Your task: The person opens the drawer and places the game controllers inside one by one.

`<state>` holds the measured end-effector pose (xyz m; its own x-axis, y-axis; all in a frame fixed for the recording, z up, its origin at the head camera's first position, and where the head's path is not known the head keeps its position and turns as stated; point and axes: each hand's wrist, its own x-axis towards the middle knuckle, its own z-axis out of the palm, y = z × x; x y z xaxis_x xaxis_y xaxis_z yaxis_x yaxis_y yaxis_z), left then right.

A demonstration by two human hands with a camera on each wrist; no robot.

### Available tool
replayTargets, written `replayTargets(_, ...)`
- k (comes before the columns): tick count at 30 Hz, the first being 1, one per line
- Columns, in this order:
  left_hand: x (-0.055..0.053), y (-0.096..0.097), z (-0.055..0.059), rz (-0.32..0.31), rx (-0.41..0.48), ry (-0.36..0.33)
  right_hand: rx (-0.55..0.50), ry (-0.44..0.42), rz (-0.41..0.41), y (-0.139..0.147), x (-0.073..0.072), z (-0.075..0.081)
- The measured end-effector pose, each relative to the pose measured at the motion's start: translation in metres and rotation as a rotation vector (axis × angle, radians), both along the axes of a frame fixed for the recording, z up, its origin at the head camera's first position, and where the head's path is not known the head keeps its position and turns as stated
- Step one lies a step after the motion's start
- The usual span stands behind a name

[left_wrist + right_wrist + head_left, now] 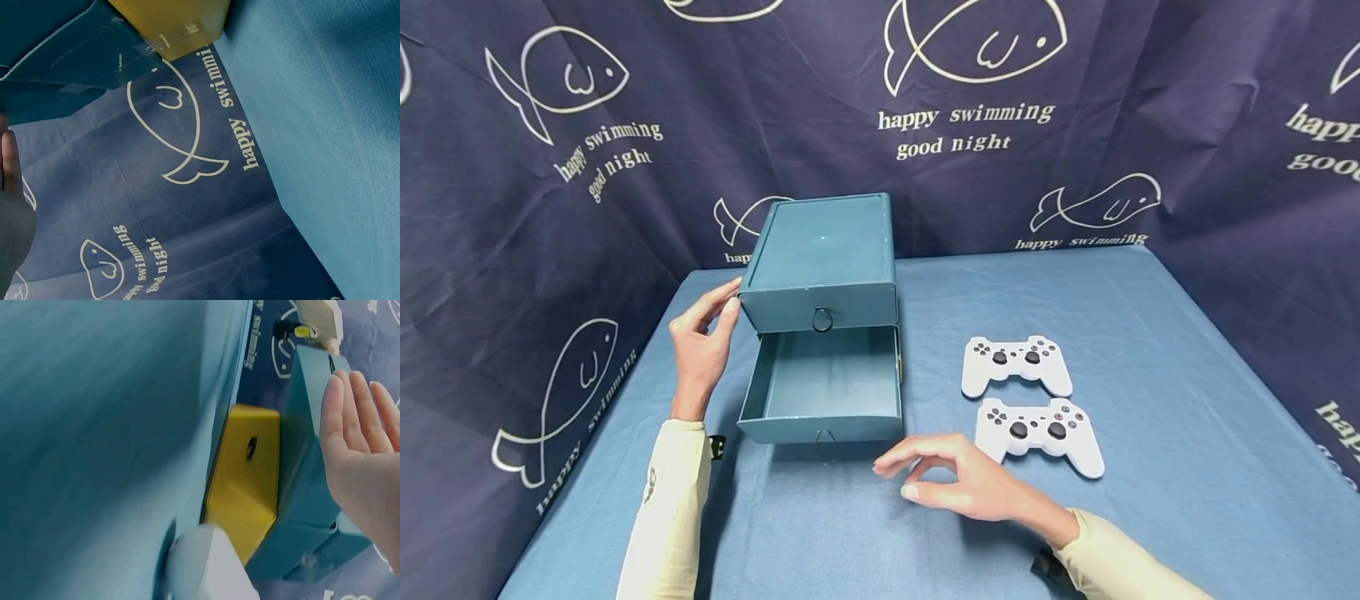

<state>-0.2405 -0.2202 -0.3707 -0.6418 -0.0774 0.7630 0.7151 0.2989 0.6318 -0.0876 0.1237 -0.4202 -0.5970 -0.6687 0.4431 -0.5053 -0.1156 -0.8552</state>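
Observation:
A teal drawer cabinet (823,242) stands toward the back, its top drawer closed and the lower teal drawer (827,375) pulled out, with nothing inside. Both teal fronts carry a thin ring pull (822,320). My left hand (703,346) rests against the cabinet's left side, thumb and fingers extended near the front corner. Off the front right corner of the pulled-out drawer, my right hand (962,479) hovers with loosely bent fingers, holding nothing. Beneath the teal drawers, the right wrist view shows a yellow drawer (244,469), mostly hidden in the head view.
Two white game controllers (1017,367) lie one before the other on the blue cloth (850,533), right of the cabinet. The nearer controller (1041,433) is partly behind my right hand. Dark blue fabric (970,200) with fish drawings hangs around the table's back and sides.

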Motion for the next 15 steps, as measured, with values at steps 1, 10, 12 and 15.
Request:
replayTargets(1,0.0,0.0,0.0,0.0,0.001,0.0,0.007,0.002,-0.013,0.004,0.0,-0.001)
replayTargets(10,0.001,0.0,0.002,-0.021,0.01,0.012,0.027,-0.034,-0.163,0.037,-0.001,0.0)
replayTargets(12,0.001,0.001,0.002,-0.027,0.013,0.014,0.032,-0.051,-0.204,0.045,-0.002,0.001)
replayTargets(15,0.001,0.001,0.002,-0.03,0.017,0.009,0.027,-0.039,-0.251,0.056,-0.005,0.002)
